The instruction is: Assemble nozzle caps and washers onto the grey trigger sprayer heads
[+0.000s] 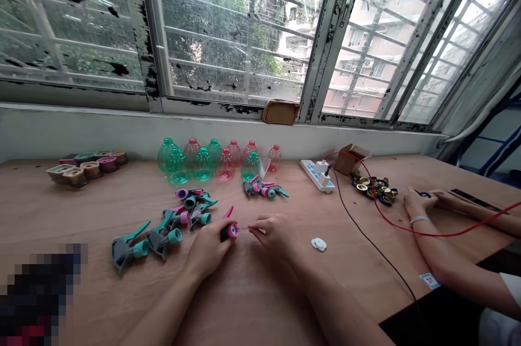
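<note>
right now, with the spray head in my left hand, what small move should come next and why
I'd probably ease the right hand toward the left hand, thin piece aimed at the pink collar: the left hand grips the spray head, and the right hand seems to pinch the thin piece, which points at that collar.

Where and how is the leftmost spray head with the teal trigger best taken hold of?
Probably by its gray body, coming from the left, since the teal trigger and round teal collar stick out to the right, towards the neighbouring spray head.
</note>
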